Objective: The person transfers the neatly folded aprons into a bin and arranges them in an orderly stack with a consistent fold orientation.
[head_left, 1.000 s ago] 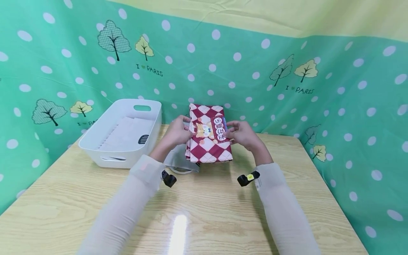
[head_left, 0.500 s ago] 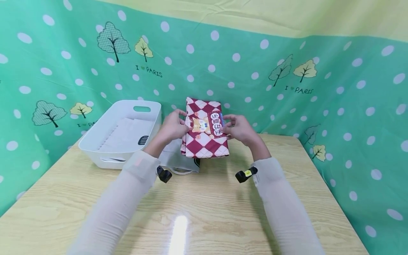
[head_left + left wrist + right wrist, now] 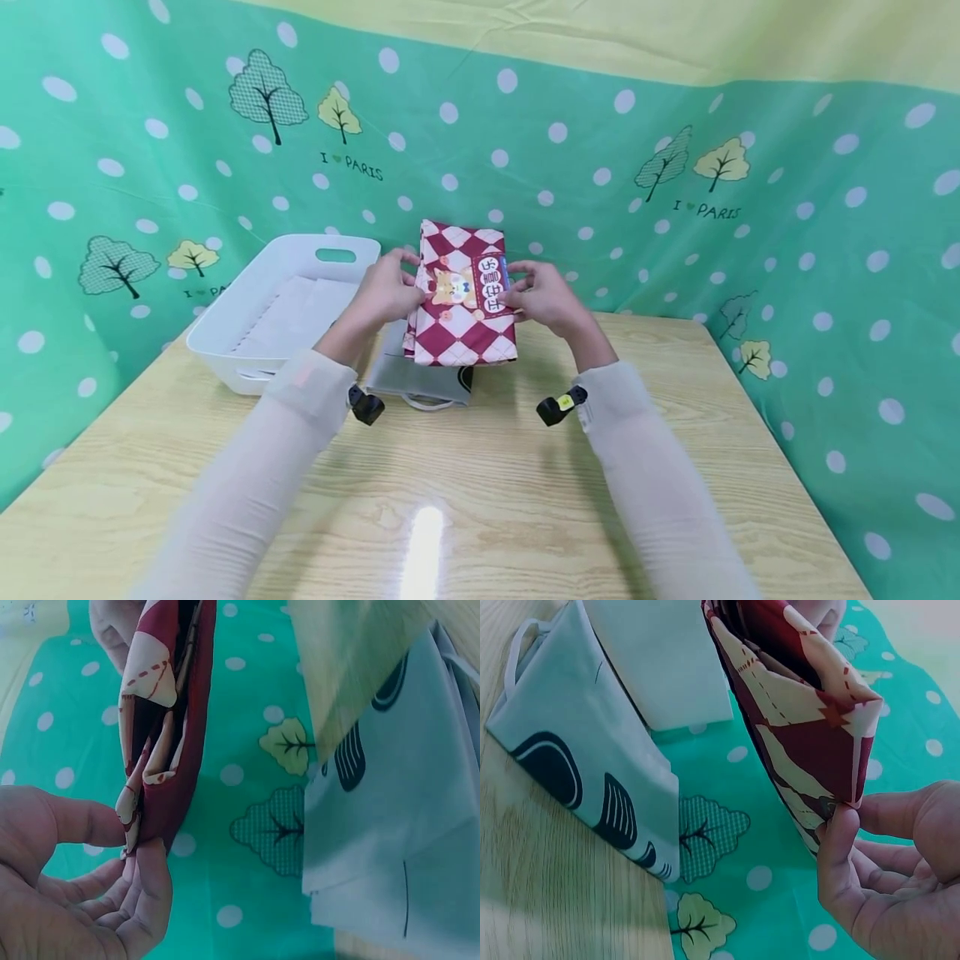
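Observation:
A folded cloth [image 3: 465, 333] with red and white diamond checks, a cartoon dog and a label is held above the table in the head view. My left hand [image 3: 386, 287] pinches its left edge, thumb on the front. On the opposite edge, my right hand [image 3: 553, 298] pinches it between thumb and fingers. Both wrist views show the layered folds of this checked cloth [image 3: 169, 802] edge-on, gripped at the ends by fingertips. Below it lies a folded grey cloth [image 3: 420, 379] with black printed shapes and a white loop, partly covered in the head view.
Left of the hands stands a white plastic basket [image 3: 243, 367] with handle cutouts, holding a folded whitish cloth [image 3: 296, 312]. My left forearm passes in front of its right side. A green dotted curtain [image 3: 555, 192] hangs behind and to the right of the wooden table [image 3: 675, 467].
Both hands have carried the checked cloth to the left and slightly up, nearer the basket and over the grey cloth. The basket and grey cloth have stayed in place.

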### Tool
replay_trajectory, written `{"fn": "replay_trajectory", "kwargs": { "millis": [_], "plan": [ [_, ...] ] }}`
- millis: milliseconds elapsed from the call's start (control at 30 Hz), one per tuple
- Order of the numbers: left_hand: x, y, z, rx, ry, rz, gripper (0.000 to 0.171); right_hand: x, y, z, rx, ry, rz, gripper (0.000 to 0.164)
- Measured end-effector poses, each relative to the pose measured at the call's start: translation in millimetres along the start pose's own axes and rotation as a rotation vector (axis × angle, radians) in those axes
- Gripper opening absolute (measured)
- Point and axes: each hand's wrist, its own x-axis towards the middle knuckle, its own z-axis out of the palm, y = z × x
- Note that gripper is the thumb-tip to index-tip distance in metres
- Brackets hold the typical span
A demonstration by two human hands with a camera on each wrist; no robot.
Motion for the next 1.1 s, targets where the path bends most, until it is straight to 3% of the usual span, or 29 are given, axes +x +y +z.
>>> {"fn": "replay_trajectory", "kwargs": {
  "millis": [633, 1100],
  "plan": [
    [-5.9, -21.2, -43.8, 0.069, 0.029, -0.059, 0.061, 20.4, -21.3, 44.8, 0.042, -0.053, -0.043, 0.058],
    [-7.2, -28.5, -76.1, 0.128, 0.077, -0.027, 0.060, 29.3, -40.9, 79.9, 0.029, -0.010, -0.063, 0.058]
  ]
}}
